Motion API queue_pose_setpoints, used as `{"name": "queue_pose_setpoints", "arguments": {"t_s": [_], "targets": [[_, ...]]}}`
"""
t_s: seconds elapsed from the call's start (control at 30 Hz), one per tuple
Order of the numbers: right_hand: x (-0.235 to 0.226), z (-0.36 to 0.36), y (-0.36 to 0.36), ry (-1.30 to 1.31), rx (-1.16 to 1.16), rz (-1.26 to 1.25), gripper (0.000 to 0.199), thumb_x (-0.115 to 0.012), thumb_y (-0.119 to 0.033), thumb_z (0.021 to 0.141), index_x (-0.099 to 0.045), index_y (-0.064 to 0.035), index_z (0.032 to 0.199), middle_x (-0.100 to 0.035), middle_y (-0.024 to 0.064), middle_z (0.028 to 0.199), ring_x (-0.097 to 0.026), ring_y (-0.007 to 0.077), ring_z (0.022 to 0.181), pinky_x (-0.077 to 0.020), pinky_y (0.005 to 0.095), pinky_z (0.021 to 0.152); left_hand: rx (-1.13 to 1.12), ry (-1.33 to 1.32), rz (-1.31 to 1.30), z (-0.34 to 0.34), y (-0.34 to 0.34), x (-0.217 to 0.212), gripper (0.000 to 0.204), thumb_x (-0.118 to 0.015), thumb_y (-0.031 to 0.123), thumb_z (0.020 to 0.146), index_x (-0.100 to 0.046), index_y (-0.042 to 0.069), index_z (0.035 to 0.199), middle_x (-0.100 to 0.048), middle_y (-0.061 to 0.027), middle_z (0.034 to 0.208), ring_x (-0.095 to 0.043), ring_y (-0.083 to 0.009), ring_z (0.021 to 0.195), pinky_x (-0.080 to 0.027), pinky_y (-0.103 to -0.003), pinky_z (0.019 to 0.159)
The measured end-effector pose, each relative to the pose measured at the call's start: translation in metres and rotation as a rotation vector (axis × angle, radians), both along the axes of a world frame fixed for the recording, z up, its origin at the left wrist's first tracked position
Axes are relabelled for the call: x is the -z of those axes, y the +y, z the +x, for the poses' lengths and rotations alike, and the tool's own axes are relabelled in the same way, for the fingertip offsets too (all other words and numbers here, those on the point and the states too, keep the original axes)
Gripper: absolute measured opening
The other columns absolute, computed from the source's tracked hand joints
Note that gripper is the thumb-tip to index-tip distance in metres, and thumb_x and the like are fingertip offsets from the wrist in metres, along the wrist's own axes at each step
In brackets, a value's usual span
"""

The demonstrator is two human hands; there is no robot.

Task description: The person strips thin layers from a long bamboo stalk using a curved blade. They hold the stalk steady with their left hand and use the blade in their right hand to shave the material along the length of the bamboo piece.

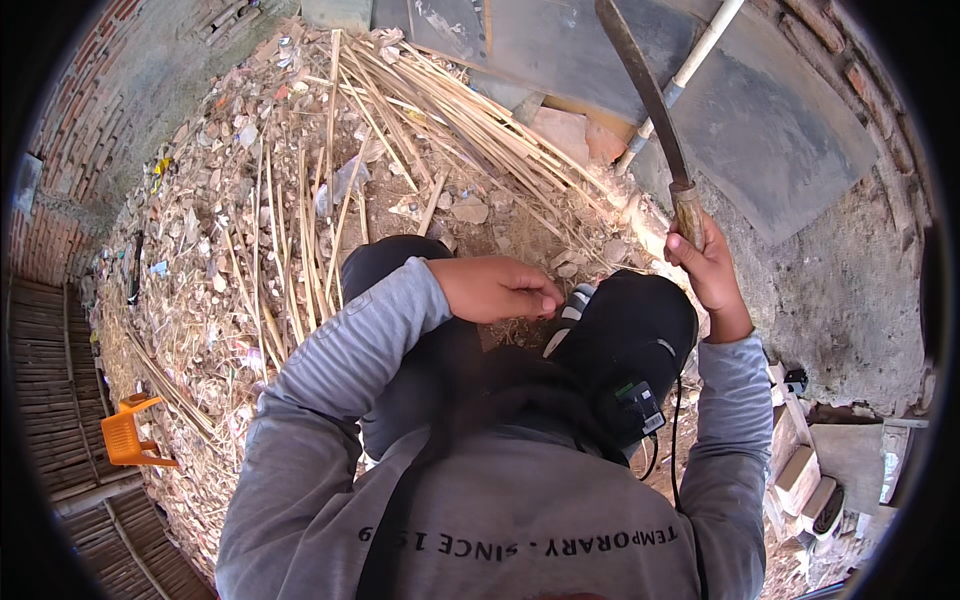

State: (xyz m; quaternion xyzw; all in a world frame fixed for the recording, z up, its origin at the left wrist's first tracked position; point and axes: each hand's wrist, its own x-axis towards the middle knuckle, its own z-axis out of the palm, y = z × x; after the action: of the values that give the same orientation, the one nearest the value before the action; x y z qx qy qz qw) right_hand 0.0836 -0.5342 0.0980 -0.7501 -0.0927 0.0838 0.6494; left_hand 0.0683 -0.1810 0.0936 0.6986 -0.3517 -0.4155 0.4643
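Note:
My right hand (708, 268) is raised at the right, wrapped round the worn wooden handle (688, 215) of a machete. The machete's long, dark, slightly curved blade (645, 85) points up and away, tip toward the far edge. Between my bent knees hovers my left hand (500, 288), its fingers curled together with nothing seen in them. Beyond my knees lie split bamboo strips (470, 115) in a loose pile, with more strips (290, 250) scattered to the left.
Debris and dry shavings (200, 260) cover the ground at left. An orange plastic chair (125, 435) lies near a bamboo-slat wall (45, 370). Dark panels (770, 140) and a pale pipe (690, 65) lean at the far right. Blocks (800, 480) are stacked at lower right.

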Motion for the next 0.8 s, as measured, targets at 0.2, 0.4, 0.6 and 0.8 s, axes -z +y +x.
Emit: {"name": "queue_pose_setpoints", "arguments": {"t_s": [0.2,0.4,0.6,0.8], "targets": [[0.019,0.044,0.031,0.116,-0.144,-0.081,0.047,-0.078,-0.024,0.090,-0.059,-0.0020,0.127,-0.060,-0.0015,0.096,-0.055,0.0083,0.087,-0.0466,0.0258,0.080,-0.703,0.225,0.236,0.132,0.097,0.063,0.048,-0.056,0.044,0.102,-0.057,0.009,0.136,-0.067,-0.0062,0.128,-0.067,-0.0205,0.105,-0.052,-0.035,0.089],[0.018,0.042,0.057,0.259,-0.209,-0.095,0.052,-0.080,-0.024,0.089,-0.059,0.0022,0.128,-0.065,0.0011,0.105,-0.058,0.0097,0.096,-0.0468,0.0264,0.088,-1.151,0.113,0.610,0.227,0.234,0.212,0.053,-0.061,0.046,0.097,-0.056,0.011,0.136,-0.068,-0.0046,0.118,-0.066,-0.0206,0.098,-0.052,-0.043,0.074],[0.033,0.021,0.020,0.374,-0.019,-0.100,0.047,-0.079,-0.018,0.088,-0.059,0.0011,0.125,-0.062,-0.0006,0.099,-0.057,0.0094,0.092,-0.0461,0.0254,0.085,-1.312,0.272,0.464,0.255,0.149,0.255,0.061,-0.064,0.044,0.093,-0.056,0.006,0.140,-0.070,-0.0134,0.122,-0.065,-0.0303,0.111,-0.051,-0.047,0.090],[0.038,0.047,0.027,0.315,-0.096,-0.029,0.053,-0.078,-0.016,0.081,-0.060,0.0005,0.129,-0.057,-0.0023,0.089,-0.054,0.0081,0.082,-0.0418,0.0241,0.077,-0.902,-0.424,0.645,0.301,0.284,0.348,0.047,-0.059,0.035,0.096,-0.060,0.004,0.132,-0.066,-0.0122,0.126,-0.062,-0.0288,0.115,-0.047,-0.042,0.101]]}}
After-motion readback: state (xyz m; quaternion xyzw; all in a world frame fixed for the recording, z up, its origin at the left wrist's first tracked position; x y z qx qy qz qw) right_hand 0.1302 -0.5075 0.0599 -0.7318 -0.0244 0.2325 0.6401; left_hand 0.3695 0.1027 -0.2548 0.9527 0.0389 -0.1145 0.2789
